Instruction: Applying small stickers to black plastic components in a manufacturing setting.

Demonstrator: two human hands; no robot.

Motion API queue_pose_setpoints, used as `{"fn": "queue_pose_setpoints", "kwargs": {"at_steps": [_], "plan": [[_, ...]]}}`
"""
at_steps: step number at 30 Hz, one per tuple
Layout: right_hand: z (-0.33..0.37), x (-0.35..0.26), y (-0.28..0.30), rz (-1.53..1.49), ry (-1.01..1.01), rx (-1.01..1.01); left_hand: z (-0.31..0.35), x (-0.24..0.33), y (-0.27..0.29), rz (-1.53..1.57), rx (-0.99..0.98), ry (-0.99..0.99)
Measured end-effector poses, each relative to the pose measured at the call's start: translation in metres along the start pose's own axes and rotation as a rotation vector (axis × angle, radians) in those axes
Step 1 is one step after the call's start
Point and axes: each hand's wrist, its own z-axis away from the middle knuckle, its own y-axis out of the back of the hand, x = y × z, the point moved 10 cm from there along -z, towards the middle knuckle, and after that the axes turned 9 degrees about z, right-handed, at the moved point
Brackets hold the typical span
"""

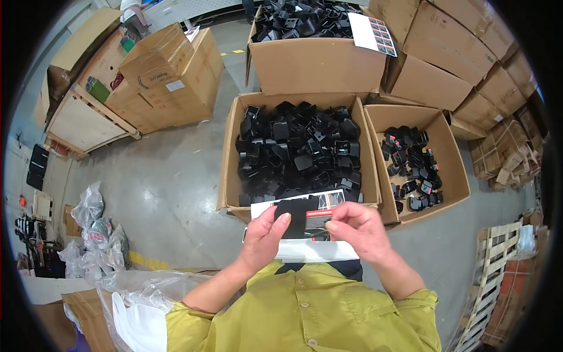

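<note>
My left hand [263,232] grips a black plastic part [294,215] from its left side, thumb on top. The fingers of my right hand [362,232] are pinched on the right end of a small red-and-grey label [318,219], which lies against the part's right side. Whether it is stuck down there I cannot tell. Beneath both hands is a white sheet of printed labels [331,198], partly covered by them. Just beyond, a large open carton [226,161] holds many similar black parts [303,162].
To the right, a smaller carton [451,170] contains black parts with red labels. Another carton [316,64] of parts stands behind, a label sheet [370,36] on its edge. Stacked boxes [448,41] rise at far right. Plastic bags [97,234] and a pallet [487,281] flank me.
</note>
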Motion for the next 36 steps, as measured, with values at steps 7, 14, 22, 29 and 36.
{"fn": "queue_pose_setpoints", "kwargs": {"at_steps": [7,14,22,29,36], "plan": [[-0.008,0.035,-0.004,0.067,-0.135,0.095,0.003,-0.014,0.012,-0.099,0.042,0.02],[-0.009,0.04,-0.004,0.124,-0.159,0.107,0.004,-0.011,0.013,-0.135,0.065,-0.038],[-0.011,0.041,-0.003,0.168,-0.139,0.13,0.006,-0.012,0.011,-0.026,0.071,-0.016],[-0.011,0.042,-0.002,0.171,-0.147,0.125,0.005,-0.012,0.011,-0.089,0.054,-0.04],[-0.011,0.042,-0.002,0.171,-0.151,0.132,0.006,-0.014,0.01,-0.094,0.06,-0.015]]}}
